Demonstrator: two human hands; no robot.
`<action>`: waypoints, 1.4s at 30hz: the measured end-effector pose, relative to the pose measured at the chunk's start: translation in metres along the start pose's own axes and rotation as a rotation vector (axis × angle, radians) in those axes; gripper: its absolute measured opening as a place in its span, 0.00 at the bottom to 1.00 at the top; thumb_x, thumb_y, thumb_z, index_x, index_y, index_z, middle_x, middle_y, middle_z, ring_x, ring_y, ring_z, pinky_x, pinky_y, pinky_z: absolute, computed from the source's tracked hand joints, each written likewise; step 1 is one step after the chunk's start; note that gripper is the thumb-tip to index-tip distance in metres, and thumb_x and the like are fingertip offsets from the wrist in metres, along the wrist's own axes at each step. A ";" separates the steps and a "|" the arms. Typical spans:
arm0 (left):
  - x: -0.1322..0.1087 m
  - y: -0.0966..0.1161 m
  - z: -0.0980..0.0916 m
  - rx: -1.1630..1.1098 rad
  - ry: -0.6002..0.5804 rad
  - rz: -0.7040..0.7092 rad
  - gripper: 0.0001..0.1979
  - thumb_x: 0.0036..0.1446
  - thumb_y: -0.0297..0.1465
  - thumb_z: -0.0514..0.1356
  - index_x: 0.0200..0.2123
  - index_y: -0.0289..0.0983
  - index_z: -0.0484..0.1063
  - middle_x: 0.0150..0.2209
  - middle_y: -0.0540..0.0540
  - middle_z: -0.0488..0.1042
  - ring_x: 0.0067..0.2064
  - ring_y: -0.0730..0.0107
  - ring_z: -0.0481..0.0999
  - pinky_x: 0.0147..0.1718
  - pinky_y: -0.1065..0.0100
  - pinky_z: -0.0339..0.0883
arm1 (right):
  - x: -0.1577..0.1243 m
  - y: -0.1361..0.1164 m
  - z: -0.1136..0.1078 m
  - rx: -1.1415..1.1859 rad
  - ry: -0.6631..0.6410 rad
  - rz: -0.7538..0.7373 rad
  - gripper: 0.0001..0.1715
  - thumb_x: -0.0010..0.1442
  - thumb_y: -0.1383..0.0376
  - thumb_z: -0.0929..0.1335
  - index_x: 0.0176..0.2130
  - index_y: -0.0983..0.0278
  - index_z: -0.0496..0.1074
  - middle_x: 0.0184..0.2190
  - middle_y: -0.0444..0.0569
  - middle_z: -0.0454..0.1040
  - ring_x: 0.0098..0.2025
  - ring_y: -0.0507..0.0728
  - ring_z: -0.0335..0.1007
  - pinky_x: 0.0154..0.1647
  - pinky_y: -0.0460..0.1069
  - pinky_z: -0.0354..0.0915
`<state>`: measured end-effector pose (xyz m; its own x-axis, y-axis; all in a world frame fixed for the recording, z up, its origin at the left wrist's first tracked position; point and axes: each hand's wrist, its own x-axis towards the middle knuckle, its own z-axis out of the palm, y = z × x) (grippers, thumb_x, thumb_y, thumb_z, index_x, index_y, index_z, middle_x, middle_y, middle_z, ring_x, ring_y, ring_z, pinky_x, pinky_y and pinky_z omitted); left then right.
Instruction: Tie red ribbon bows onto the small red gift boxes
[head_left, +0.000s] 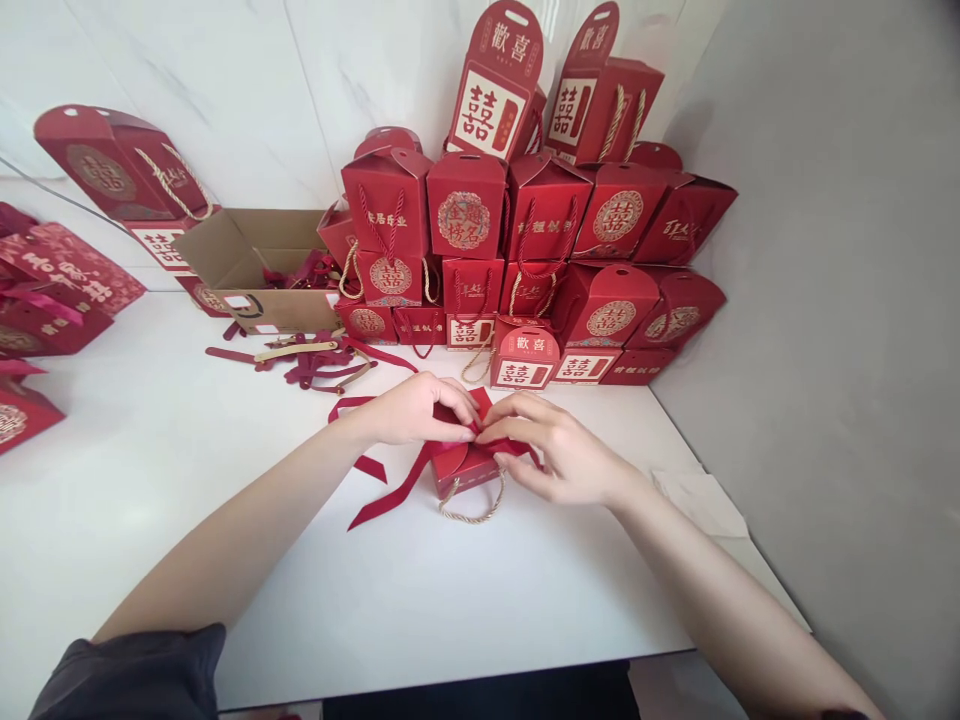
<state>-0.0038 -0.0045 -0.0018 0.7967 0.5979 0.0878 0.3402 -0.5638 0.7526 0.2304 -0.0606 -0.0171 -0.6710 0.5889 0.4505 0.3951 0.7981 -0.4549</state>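
A small red box (469,480) with a twisted cream cord handle (471,519) lies on the white table in front of me. Across its top runs a dark red ribbon (401,494), whose loose ends trail to the left on the table. My left hand (427,408) pinches the ribbon above the box, thumb and fingertips together. From the right, my right hand (559,447) has its fingertips closed on the ribbon at the same spot, close against the left fingertips. The fingers partly hide the ribbon's middle.
Stacked red gift boxes (465,210) stand behind, against the wall. An open cardboard box (292,310) and a pile of ribbon strips (319,362) are back left. More red boxes (56,285) are far left; white sheets (701,500) lie right.
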 end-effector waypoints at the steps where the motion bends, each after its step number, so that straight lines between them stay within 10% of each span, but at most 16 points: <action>1: -0.001 0.005 0.001 0.049 0.016 0.009 0.04 0.53 0.32 0.65 0.32 0.38 0.79 0.38 0.47 0.80 0.44 0.66 0.77 0.47 0.66 0.69 | 0.002 0.003 0.000 0.067 0.021 0.040 0.09 0.64 0.66 0.65 0.45 0.62 0.71 0.45 0.52 0.73 0.47 0.58 0.70 0.50 0.54 0.67; 12: -0.017 0.025 0.021 0.895 0.356 0.216 0.07 0.59 0.25 0.57 0.34 0.36 0.75 0.38 0.48 0.76 0.30 0.74 0.75 0.28 0.71 0.67 | 0.024 0.032 0.021 0.102 0.106 0.004 0.11 0.67 0.66 0.63 0.43 0.61 0.75 0.44 0.52 0.75 0.47 0.57 0.71 0.51 0.55 0.67; 28: -0.015 -0.001 0.027 0.501 0.536 0.364 0.05 0.56 0.23 0.60 0.33 0.38 0.74 0.30 0.49 0.78 0.31 0.74 0.76 0.31 0.73 0.71 | 0.016 0.007 0.031 0.197 0.410 0.251 0.08 0.57 0.72 0.67 0.37 0.61 0.73 0.35 0.47 0.79 0.41 0.57 0.74 0.51 0.57 0.64; 42: -0.014 -0.002 0.028 0.641 0.567 0.454 0.06 0.55 0.22 0.61 0.33 0.39 0.73 0.31 0.51 0.78 0.31 0.75 0.77 0.31 0.74 0.71 | 0.015 0.001 0.034 0.298 0.344 0.265 0.13 0.57 0.72 0.65 0.43 0.61 0.69 0.39 0.48 0.75 0.42 0.57 0.71 0.49 0.54 0.65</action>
<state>-0.0017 -0.0276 -0.0231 0.6174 0.3381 0.7103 0.4011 -0.9120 0.0856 0.1997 -0.0550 -0.0371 -0.3082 0.8132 0.4937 0.2940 0.5750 -0.7635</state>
